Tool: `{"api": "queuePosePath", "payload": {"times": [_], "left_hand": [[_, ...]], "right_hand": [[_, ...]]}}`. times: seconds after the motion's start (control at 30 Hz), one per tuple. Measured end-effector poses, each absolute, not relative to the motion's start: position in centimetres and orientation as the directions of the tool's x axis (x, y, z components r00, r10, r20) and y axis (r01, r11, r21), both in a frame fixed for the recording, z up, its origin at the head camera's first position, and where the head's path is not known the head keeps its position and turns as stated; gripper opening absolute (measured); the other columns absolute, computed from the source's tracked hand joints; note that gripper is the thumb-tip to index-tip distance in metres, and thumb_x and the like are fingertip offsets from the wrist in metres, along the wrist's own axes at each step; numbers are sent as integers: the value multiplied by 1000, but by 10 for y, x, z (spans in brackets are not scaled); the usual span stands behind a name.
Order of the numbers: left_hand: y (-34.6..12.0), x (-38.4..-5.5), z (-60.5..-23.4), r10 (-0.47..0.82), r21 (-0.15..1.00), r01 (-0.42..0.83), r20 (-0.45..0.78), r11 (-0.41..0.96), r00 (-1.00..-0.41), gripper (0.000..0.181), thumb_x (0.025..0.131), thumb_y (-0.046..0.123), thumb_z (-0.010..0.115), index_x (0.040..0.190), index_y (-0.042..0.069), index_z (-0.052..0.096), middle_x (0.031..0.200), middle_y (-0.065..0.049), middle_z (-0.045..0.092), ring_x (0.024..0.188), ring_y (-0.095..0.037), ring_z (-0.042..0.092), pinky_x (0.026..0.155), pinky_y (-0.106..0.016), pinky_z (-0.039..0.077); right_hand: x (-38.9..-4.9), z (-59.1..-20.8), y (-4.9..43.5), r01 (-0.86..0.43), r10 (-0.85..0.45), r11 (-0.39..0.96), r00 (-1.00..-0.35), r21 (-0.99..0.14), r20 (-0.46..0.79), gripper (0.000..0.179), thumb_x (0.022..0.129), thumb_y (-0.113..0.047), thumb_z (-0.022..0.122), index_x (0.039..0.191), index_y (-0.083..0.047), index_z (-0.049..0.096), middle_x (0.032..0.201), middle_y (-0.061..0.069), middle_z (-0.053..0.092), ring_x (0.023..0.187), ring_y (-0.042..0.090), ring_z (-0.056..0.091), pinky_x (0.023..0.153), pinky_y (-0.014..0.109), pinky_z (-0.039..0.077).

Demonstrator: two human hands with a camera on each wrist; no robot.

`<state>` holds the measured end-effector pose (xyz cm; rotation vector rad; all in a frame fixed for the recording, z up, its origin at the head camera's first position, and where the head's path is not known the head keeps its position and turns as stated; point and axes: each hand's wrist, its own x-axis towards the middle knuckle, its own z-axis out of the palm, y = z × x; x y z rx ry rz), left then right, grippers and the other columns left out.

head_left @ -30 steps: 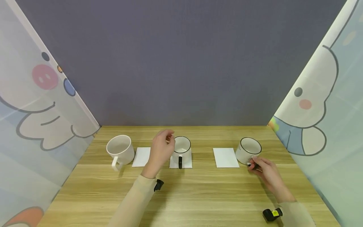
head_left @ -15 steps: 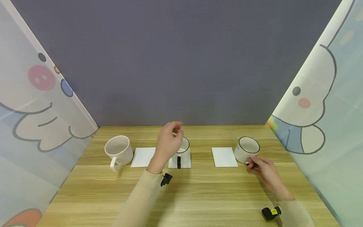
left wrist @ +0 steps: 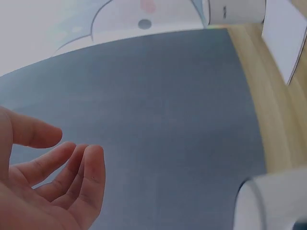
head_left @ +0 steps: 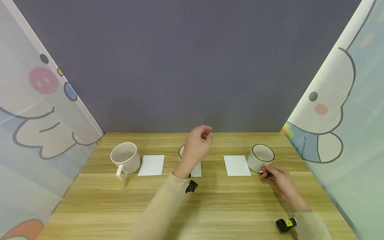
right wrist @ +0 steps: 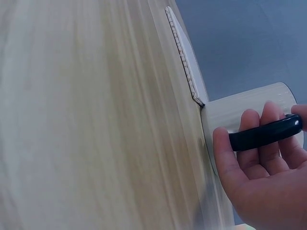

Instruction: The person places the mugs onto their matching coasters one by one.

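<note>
My right hand (head_left: 283,185) holds the black handle (right wrist: 264,135) of a white, black-rimmed mug (head_left: 260,158) at the right, its fingers curled through it. That mug stands on the table beside a white square coaster (head_left: 237,165). My left hand (head_left: 196,145) is raised over the middle mug (head_left: 181,151), with relaxed, loosely bent fingers and nothing between them. In the head view the hand and forearm hide most of this mug, which stands on a second white coaster (head_left: 196,170). Its rim (left wrist: 247,201) shows low in the left wrist view, apart from the fingers.
A plain white mug (head_left: 126,160) stands at the left, handle toward me, with a third white coaster (head_left: 151,165) just right of it. A dark grey panel (head_left: 192,66) rises behind the wooden table (head_left: 120,206). Cartoon-printed curtains (head_left: 324,133) flank both sides.
My left hand has moved right across the middle mug, uncovering the left coaster and covering more of that mug. The right hand keeps its hold on the right mug's handle.
</note>
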<state>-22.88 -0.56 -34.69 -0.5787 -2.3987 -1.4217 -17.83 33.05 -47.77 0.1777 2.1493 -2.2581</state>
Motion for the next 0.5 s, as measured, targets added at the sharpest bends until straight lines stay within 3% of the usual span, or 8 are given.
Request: {"api": "queuePosePath", "payload": {"times": [0.33, 0.5], "left_hand": [[34, -230, -384, 219, 772, 431, 371, 468, -902, 22, 95, 7, 61, 113, 6, 73, 92, -1, 68, 79, -11, 61, 67, -24, 49], [44, -231, -404, 226, 809, 360, 285, 465, -932, 24, 93, 6, 59, 112, 6, 73, 90, 0, 66, 79, -11, 60, 67, -26, 49]], "right_hand": [[-178, -477, 332, 92, 56, -63, -994, -994, -95, 30, 106, -24, 58, 106, 5, 67, 95, 5, 65, 82, 14, 67, 80, 32, 59], [-178, -476, 331, 96, 45, -66, -994, -993, -99, 30, 106, -23, 57, 105, 6, 66, 95, 6, 64, 82, 14, 67, 80, 32, 59]]}}
